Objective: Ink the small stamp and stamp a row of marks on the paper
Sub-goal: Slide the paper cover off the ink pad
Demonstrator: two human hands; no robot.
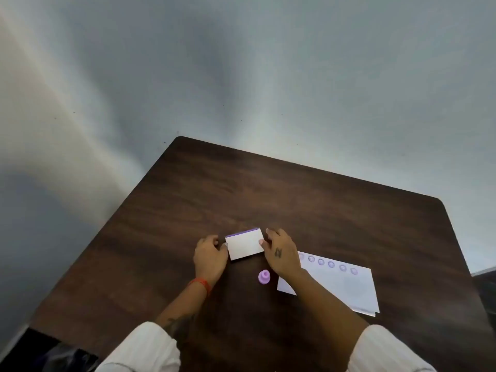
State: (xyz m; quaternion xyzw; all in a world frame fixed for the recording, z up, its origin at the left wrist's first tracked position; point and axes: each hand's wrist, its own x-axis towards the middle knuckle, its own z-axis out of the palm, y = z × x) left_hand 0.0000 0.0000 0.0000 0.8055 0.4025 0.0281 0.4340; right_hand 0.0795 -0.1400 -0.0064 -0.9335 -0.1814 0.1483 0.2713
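Here, stamp [264, 276] lies between hands, untouched

White ribbed sleeves [142, 347] were pushed up both forearms. A red thread band [200, 285] circled the left wrist, a dark tattoo [178, 324] marked that forearm, another small one [278, 252] sat on the right hand [280, 255].

Both hands [210, 255] on white ink pad [244, 244]
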